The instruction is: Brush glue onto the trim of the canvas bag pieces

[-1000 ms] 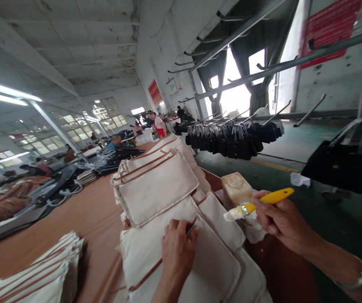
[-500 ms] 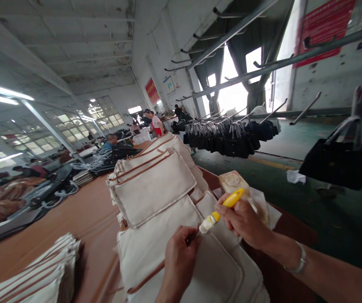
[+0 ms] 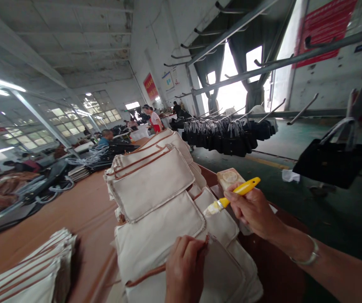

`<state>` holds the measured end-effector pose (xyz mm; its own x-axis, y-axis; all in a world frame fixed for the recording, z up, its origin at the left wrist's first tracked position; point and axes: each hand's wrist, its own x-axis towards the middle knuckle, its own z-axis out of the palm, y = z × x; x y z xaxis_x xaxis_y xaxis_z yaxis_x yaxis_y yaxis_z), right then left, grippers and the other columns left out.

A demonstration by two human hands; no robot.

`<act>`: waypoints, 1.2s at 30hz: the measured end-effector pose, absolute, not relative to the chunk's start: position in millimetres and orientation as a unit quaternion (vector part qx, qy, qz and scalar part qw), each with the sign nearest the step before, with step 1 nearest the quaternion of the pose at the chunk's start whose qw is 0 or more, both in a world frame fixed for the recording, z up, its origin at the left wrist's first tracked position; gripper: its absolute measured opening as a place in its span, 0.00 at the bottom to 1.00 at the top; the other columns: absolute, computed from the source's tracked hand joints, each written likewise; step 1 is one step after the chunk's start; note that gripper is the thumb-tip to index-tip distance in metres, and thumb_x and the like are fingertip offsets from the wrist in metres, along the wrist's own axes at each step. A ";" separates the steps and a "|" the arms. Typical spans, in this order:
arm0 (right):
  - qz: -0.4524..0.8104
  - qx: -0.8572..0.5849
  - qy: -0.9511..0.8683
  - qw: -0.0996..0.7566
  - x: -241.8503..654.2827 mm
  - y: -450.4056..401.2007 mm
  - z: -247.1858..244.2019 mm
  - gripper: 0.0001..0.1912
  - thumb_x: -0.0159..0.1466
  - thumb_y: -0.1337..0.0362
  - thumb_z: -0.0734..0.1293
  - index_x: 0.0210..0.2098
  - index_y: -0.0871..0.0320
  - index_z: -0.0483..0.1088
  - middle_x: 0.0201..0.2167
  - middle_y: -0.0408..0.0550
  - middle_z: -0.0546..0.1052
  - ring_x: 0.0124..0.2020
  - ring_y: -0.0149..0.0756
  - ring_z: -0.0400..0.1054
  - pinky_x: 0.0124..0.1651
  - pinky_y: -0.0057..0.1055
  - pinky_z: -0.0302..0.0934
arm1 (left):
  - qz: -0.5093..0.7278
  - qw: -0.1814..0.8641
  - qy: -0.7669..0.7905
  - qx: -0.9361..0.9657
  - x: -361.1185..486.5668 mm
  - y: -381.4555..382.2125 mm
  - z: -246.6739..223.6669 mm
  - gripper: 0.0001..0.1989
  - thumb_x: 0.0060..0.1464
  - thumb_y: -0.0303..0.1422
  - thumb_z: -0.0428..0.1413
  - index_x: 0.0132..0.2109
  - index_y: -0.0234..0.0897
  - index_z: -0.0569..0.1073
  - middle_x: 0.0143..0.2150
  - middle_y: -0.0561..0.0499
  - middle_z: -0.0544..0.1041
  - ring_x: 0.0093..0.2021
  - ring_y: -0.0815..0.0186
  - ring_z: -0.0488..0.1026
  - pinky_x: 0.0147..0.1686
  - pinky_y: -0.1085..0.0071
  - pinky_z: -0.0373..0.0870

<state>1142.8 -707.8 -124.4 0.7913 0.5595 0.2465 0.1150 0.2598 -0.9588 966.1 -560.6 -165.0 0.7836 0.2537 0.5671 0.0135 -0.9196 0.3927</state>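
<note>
Around my right wrist (image 3: 296,244) I wear a bracelet (image 3: 314,254), a single curved band of pale, silvery metal with a soft shine; any marking on it is too small to tell. On one side of the bracelet my right hand (image 3: 253,210) is bare, fingers (image 3: 237,203) and all. On its other side my right forearm (image 3: 347,271) is bare too. My left hand (image 3: 184,269), well apart from the bracelet, is likewise bare.
</note>
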 end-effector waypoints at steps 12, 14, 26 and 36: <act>0.399 -0.541 -0.275 0.688 1156.4 -715.9 -103.0 0.18 0.57 0.52 0.72 0.33 0.57 0.63 0.09 0.29 0.57 0.09 0.20 0.40 0.12 0.18 0.35 | 0.355 0.100 -0.025 0.929 961.5 -567.6 -162.0 0.06 0.61 0.23 0.53 0.38 0.39 0.69 0.29 0.52 0.73 0.30 0.67 0.69 0.31 0.73 0.65; 0.358 -0.552 -0.270 0.704 1158.2 -713.6 -103.5 0.18 0.58 0.52 0.72 0.33 0.58 0.63 0.09 0.30 0.57 0.09 0.20 0.41 0.12 0.18 0.35 | 0.363 0.100 -0.021 0.926 962.0 -567.6 -165.4 0.06 0.61 0.24 0.53 0.37 0.39 0.69 0.29 0.52 0.72 0.30 0.67 0.69 0.30 0.73 0.65; 0.313 -0.565 -0.335 0.686 1140.1 -731.2 -115.4 0.15 0.64 0.53 0.67 0.32 0.58 0.65 0.13 0.33 0.58 0.14 0.23 0.47 0.17 0.22 0.40 | 0.199 0.204 0.129 0.950 960.2 -549.2 -162.9 0.04 0.60 0.30 0.55 0.42 0.42 0.73 0.36 0.51 0.75 0.37 0.64 0.74 0.36 0.71 0.69; 0.117 -0.579 -0.290 0.753 1154.0 -719.6 -118.2 0.16 0.67 0.50 0.66 0.35 0.58 0.66 0.14 0.36 0.61 0.15 0.27 0.51 0.19 0.25 0.45 | 0.100 0.215 0.169 0.957 955.7 -553.7 -142.1 0.03 0.57 0.29 0.56 0.37 0.41 0.75 0.35 0.51 0.76 0.37 0.63 0.74 0.37 0.70 0.68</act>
<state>1154.0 -719.6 -118.2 0.8043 0.5115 0.3026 0.1603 0.3035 -0.9392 955.7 -553.7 -142.1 0.9233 0.3654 0.1184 0.2795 -0.8506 0.4454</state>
